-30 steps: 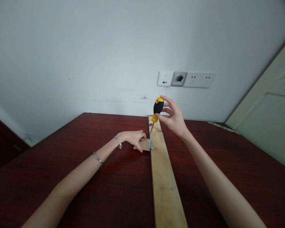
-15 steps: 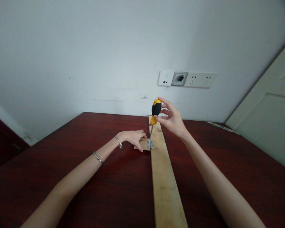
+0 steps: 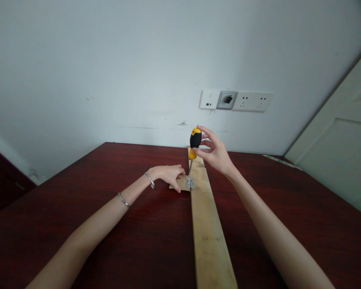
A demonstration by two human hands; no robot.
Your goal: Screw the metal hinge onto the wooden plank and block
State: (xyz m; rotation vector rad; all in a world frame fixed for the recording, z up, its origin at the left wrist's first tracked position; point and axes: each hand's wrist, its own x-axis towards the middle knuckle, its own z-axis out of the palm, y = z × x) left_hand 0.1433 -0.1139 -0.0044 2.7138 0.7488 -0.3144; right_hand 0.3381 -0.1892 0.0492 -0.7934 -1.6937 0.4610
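Observation:
My right hand (image 3: 214, 150) grips a screwdriver (image 3: 195, 139) with a black and yellow handle. Its shaft points down, with the tip at the upper part of a small metal hinge (image 3: 190, 182). One leaf of the hinge lies on a small wooden block (image 3: 182, 183), the other on a long wooden plank (image 3: 209, 224). Fingers and thumb of my left hand (image 3: 170, 175) are closed on the small block, keeping it against the plank's left edge. Whether the tip sits in a screw is too small to tell.
The plank runs lengthwise over a dark red table (image 3: 132, 233) towards a white wall (image 3: 108, 72). Several socket plates (image 3: 252, 101) are on the wall. A pale strip (image 3: 281, 161) lies at the table's far right edge, near a white door (image 3: 343, 152).
The screwdriver handle has moved slightly left and down with my right hand, so it stands a little more upright. My left hand, the block and the plank look unmoved.

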